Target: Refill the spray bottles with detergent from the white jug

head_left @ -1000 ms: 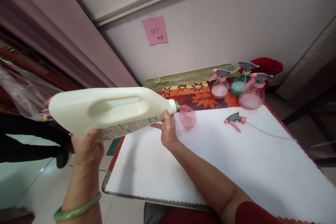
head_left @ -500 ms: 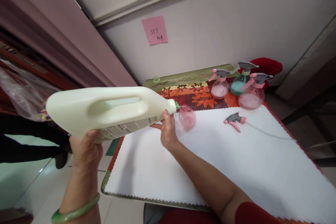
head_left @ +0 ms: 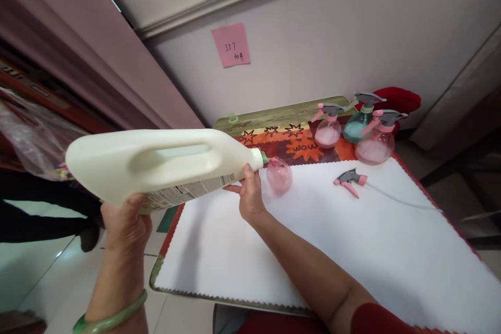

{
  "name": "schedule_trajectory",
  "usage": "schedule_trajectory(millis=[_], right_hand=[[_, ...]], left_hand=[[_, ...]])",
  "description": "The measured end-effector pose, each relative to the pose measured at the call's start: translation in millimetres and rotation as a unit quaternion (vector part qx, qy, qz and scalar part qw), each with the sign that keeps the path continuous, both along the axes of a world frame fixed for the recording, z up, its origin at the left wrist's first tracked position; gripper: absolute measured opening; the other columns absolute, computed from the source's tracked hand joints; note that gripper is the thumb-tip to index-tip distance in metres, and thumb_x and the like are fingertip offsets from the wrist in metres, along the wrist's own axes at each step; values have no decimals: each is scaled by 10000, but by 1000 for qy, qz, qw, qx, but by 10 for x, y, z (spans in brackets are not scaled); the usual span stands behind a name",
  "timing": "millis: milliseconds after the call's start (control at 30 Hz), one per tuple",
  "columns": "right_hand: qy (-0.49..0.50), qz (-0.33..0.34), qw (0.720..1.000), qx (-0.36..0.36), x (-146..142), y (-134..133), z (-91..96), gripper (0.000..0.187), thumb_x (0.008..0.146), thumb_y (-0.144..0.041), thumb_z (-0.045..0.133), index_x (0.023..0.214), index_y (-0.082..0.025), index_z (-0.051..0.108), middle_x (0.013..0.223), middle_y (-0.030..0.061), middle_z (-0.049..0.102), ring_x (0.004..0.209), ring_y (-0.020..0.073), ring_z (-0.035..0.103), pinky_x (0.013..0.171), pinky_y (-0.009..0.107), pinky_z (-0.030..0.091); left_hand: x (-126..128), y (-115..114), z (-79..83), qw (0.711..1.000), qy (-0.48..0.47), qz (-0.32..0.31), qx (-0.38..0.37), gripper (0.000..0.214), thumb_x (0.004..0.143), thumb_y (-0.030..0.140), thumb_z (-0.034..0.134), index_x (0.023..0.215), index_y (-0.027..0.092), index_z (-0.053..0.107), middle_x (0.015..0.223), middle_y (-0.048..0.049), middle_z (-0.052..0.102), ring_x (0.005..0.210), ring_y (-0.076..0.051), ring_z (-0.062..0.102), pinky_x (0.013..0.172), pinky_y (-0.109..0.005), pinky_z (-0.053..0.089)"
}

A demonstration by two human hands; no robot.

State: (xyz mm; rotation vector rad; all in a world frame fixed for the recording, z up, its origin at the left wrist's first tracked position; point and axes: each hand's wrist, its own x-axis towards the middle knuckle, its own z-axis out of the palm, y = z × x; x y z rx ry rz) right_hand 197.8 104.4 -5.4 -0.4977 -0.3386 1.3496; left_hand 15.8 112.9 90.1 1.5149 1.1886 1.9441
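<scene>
A large cream-coloured jug (head_left: 113,156) with a built-in handle lies tipped on its side in the air, its green spout (head_left: 264,157) at the mouth of a pink see-through spray bottle (head_left: 279,177). That bottle stands on the white table cover without its spray head. My left hand (head_left: 127,219) supports the jug from below near its base. My right hand (head_left: 250,193) grips its neck. A thin stream seems to run from spout to bottle. The loose grey and pink spray head (head_left: 350,180) lies to the right, its tube stretched out.
Two pink spray bottles (head_left: 327,131) and a green one (head_left: 358,124), heads on, stand at the table's back right. A small pale green cap (head_left: 233,119) sits at the back edge. A pink note (head_left: 230,45) is on the wall. A person's dark-clothed legs (head_left: 43,219) show at left.
The jug's base and my left hand have shifted very slightly left. The spout stays at the bottle's mouth, and the pink bottle looks a little fuller.
</scene>
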Motion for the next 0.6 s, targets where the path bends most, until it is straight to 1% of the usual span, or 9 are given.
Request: schedule_trajectory(millis=[167,300,400,500,600], right_hand=[[1,1,1000,-5,2,5,0,668,849,-602,650,1398,-258,485,1372,101,608,1202,278,615,785,424,674],[2,1,1000,-9,10,7,14,676,842,-608,652,1398,-259,488,1386,100,598,1194,273,614,788,424,672],[2,1,1000,-11,17,1,30,677,841,-609,650,1397,-259,490,1378,98,601,1189,271,616,798,434,668],[2,2,1000,-11,20,-7,41,674,838,-621,647,1385,-255,502,1372,102,605,1183,271,620,791,433,668],[0,2,1000,-9,18,-8,42,671,841,-627,641,1382,-254,503,1384,105,600,1194,278,615,766,420,672]], left_hand=[[-1,12,2,1000,2,-1,9,636,478,408,889,1060,216,721,1013,-50,749,1110,-327,685,1121,-517,475],[15,20,16,1000,-3,-15,21,653,462,424,915,1045,205,719,1030,-62,751,1119,-325,683,1106,-507,491],[27,16,26,1000,0,-20,22,649,462,446,924,1035,215,724,1022,-51,756,1132,-320,682,1129,-502,471],[27,16,25,1000,5,-17,16,645,464,465,920,1028,220,727,1014,-43,756,1141,-320,680,1141,-507,458],[14,19,16,1000,2,-14,17,642,466,451,919,1032,217,727,1022,-49,755,1142,-319,678,1121,-498,479]])
